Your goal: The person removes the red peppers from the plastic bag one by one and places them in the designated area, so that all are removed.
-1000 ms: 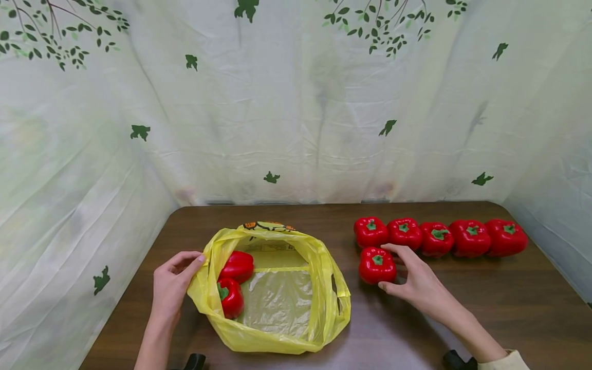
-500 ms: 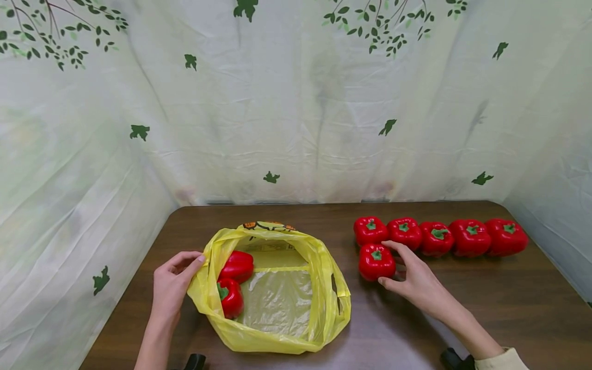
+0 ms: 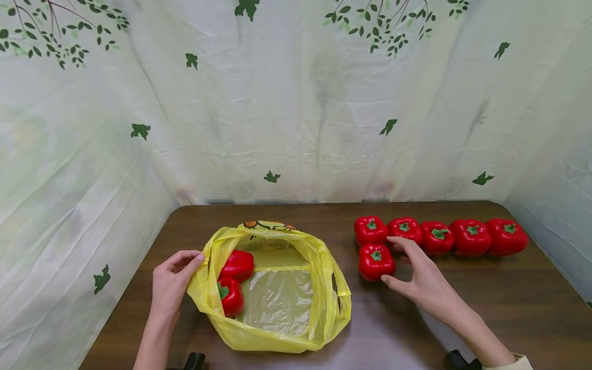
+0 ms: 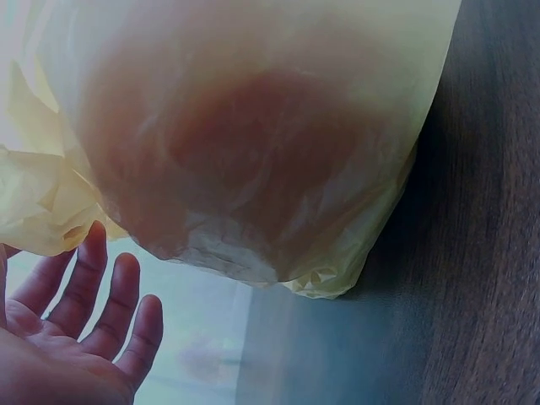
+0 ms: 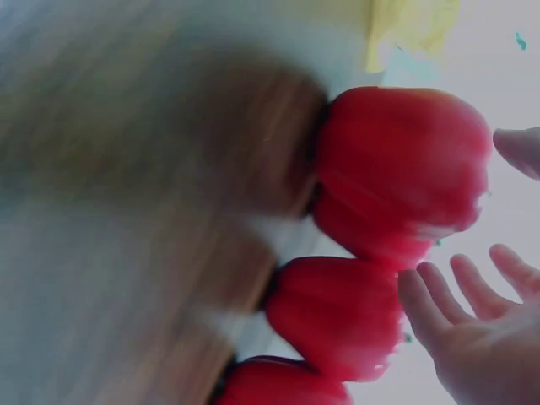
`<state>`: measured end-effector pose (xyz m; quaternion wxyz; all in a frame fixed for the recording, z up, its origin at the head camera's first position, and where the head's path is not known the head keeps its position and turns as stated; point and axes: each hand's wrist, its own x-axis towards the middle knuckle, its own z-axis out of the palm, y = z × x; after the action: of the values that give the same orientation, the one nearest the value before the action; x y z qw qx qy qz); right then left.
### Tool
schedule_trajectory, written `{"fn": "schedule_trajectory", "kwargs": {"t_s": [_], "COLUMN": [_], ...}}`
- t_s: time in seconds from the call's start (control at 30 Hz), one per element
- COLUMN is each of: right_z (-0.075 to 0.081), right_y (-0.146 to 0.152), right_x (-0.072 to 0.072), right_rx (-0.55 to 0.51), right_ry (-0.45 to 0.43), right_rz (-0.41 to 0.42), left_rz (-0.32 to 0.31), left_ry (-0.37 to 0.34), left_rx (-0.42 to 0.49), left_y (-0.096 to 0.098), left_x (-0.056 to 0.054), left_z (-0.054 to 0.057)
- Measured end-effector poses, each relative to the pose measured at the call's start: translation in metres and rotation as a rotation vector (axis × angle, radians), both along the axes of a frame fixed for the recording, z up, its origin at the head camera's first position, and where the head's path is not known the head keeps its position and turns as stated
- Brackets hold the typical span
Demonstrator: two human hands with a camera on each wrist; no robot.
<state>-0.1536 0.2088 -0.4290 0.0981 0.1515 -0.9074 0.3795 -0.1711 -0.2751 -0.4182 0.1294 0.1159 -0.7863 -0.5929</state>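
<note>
My left hand (image 3: 170,282) pinches the left rim of a yellow plastic bag (image 3: 330,318), whose mouth is spread wide. Inside, against the bag's left wall, lie two red bell peppers, one on its side (image 3: 237,265) and one nearer (image 3: 233,300). Through the film their reddish shapes show dimly in the left wrist view. To the right of the bag, a red bell pepper (image 3: 376,263) stands upright in front of the left end of a row. Around its right side my right hand (image 3: 427,282) hovers, thumb and fingers spread apart, seemingly just clear of it.
Several red bell peppers stand side by side along the back right, from the leftmost pepper (image 3: 371,230) to the rightmost pepper (image 3: 506,237). They sit on a brown wooden table (image 3: 305,216). A pale leaf-print curtain (image 3: 296,118) hangs behind and at the sides.
The front pepper has slid slightly back toward the row. My right hand has let go of it and drawn a little to the right. The left hand and bag stay put.
</note>
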Motion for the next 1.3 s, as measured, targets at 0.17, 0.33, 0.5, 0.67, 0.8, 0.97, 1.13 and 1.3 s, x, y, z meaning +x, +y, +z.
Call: {"fn": "schedule_trajectory", "kwargs": {"t_s": [0.17,0.33,0.5,0.67,0.8,0.97,1.13,1.3], "right_z": [0.012,0.026,0.039,0.048,0.054,0.062,0.068,0.074], "right_y": [-0.009,-0.025,-0.042,-0.057,-0.072,-0.092,-0.109,-0.126], "right_x": [0.004,0.008,0.008,0.005,0.001,-0.003,-0.008,-0.014], "right_rx": [0.042,0.045,0.022,0.029,0.025,0.031,0.107,0.160], "right_ry": [0.128,0.140,0.118,0.092,0.096,0.076,0.032,0.001], "right_rz": [0.019,0.057,0.144,0.232,0.307,0.394,0.458,0.535], "left_rz": [-0.006,-0.006,-0.004,-0.004,0.001,0.000,0.003,0.008], "left_ry": [0.004,0.013,0.017,0.023,0.023,0.030,0.033,0.040], "left_rx": [0.000,0.003,0.016,0.030,0.033,0.036,0.044,0.051], "left_y": [0.000,-0.001,-0.001,0.000,-0.001,-0.001,-0.001,0.000], "left_x": [0.000,0.000,0.000,-0.001,-0.001,0.000,0.000,0.000], "left_z": [0.001,0.002,0.002,0.001,0.001,0.002,0.004,0.005]}}
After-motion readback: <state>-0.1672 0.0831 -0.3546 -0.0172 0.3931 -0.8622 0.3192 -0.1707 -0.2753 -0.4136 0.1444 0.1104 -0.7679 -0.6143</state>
